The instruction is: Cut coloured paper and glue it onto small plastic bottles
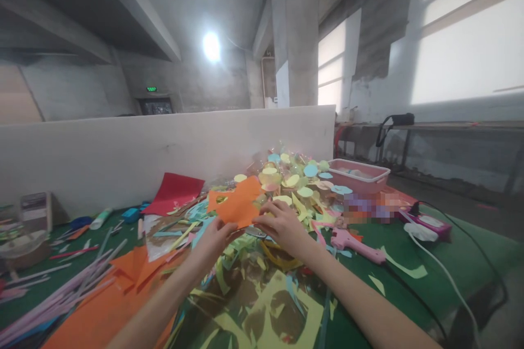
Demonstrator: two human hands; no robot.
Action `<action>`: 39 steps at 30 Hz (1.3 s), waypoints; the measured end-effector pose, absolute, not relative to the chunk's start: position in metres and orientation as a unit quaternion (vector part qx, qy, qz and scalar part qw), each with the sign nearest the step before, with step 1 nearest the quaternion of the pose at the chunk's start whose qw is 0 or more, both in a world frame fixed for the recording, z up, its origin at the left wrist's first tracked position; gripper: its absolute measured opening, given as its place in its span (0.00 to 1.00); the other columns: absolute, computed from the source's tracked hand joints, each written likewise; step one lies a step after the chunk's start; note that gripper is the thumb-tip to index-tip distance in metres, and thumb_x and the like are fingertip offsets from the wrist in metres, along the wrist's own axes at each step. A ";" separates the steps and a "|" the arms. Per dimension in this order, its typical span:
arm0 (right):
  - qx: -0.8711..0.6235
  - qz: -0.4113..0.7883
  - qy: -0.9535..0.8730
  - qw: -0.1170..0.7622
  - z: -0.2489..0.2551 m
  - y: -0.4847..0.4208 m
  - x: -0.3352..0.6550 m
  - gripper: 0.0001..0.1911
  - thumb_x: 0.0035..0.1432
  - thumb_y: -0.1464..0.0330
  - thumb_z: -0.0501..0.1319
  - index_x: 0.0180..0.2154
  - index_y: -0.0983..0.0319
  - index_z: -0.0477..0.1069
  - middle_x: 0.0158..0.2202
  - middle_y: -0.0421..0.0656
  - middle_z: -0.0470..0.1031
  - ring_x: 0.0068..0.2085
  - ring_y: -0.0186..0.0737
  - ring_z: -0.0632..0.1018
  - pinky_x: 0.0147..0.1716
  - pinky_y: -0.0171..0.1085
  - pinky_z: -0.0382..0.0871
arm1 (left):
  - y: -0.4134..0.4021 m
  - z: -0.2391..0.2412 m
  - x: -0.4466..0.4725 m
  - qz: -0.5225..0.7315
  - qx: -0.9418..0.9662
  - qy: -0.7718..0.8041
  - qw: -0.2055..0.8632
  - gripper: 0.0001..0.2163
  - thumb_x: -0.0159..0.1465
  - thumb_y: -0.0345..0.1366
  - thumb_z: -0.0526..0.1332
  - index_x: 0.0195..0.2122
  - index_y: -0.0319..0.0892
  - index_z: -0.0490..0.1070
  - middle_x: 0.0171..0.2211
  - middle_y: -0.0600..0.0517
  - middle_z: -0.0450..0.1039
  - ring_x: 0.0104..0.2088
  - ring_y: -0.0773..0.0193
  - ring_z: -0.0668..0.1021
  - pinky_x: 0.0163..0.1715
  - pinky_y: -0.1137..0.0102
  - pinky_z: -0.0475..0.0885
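Note:
Between my two hands is a sheet of orange paper [239, 204] with ragged cut edges and a cut-out at its left. My left hand [216, 234] pinches its lower left edge. At the lower right edge, my right hand [280, 223] grips the same sheet. Part of a small metal-looking thing [257, 233] shows just under the sheet, between the hands; its kind is hard to make out. Yellow paper scraps [282, 311] with round holes lie below my hands. Behind the sheet rises a heap of yellow and blue paper circles [292, 180].
A pink glue gun [356, 245] with a dark cord lies to the right. Beyond it stand a pink basket [360, 174] and a magenta box [429, 226]. Red paper [174, 193], orange sheets [106, 311] and thin strips [69, 305] cover the left. A white partition [164, 147] closes the back.

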State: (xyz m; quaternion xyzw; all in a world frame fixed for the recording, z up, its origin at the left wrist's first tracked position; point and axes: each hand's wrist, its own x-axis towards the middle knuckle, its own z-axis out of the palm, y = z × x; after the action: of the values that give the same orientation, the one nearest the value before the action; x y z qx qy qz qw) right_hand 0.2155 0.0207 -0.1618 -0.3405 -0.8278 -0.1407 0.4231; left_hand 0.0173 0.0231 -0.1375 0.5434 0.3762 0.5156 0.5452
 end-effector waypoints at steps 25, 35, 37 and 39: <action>-0.405 0.358 -0.636 0.552 -0.179 0.034 0.195 0.12 0.55 0.58 0.59 0.31 0.61 0.68 0.28 0.38 0.70 0.30 0.38 0.71 0.31 0.37 0.65 | 0.022 -0.163 0.020 0.575 0.466 0.369 0.563 0.25 0.46 0.43 0.73 0.44 0.44 0.69 0.45 0.44 0.80 0.42 0.50 0.83 0.43 0.59 0.79; -0.392 0.365 -0.647 0.543 -0.173 0.025 0.191 0.11 0.56 0.59 0.59 0.31 0.60 0.67 0.29 0.38 0.70 0.33 0.39 0.71 0.34 0.37 0.65 | 0.018 -0.165 0.019 0.562 0.494 0.390 0.537 0.27 0.42 0.44 0.76 0.42 0.38 0.75 0.41 0.44 0.82 0.43 0.48 0.82 0.45 0.58 0.78; -0.391 0.365 -0.649 0.541 -0.173 0.024 0.191 0.10 0.56 0.60 0.59 0.31 0.60 0.67 0.29 0.38 0.69 0.32 0.38 0.70 0.33 0.37 0.64 | 0.017 -0.165 0.019 0.565 0.495 0.393 0.531 0.27 0.42 0.44 0.75 0.42 0.39 0.75 0.41 0.45 0.82 0.42 0.49 0.82 0.44 0.59 0.79; -0.390 0.366 -0.649 0.541 -0.173 0.023 0.191 0.09 0.56 0.61 0.59 0.32 0.60 0.66 0.29 0.38 0.69 0.32 0.38 0.70 0.33 0.37 0.64 | 0.017 -0.165 0.019 0.567 0.496 0.396 0.525 0.26 0.43 0.43 0.75 0.42 0.39 0.75 0.39 0.46 0.82 0.41 0.49 0.83 0.42 0.59 0.79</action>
State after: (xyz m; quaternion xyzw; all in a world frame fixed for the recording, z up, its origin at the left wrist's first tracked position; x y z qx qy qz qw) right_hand 0.1914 0.0228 -0.1729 -0.3899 -0.6494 0.3662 0.5405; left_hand 0.0186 0.0167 -0.1646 0.4957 0.3964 0.5672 0.5248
